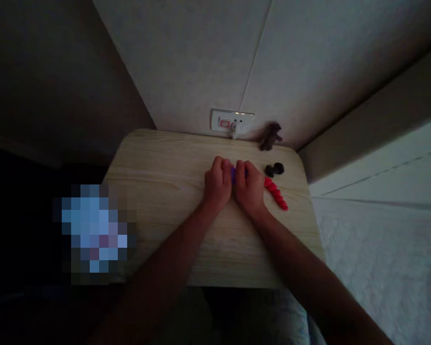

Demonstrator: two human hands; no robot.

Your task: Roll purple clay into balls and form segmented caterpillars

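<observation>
Between the two hands, above the middle of the pale wooden table, sits a small purple thing, mostly hidden by the fingers. It lies at three o'clock from the left hand and nine o'clock from the right hand; its long axis seems to run nine to three, though too little shows to be sure. Both hands are curled closely around it, about equally near. Just beside the right hand, between three and four o'clock, a red twisted piece lies with its long axis from eleven to five; whether its near end touches the hand, I cannot tell. A black knobbed piece lies at two o'clock from that hand, and a dark figurine stands farther off at one o'clock, near the wall. I can make out no container.
</observation>
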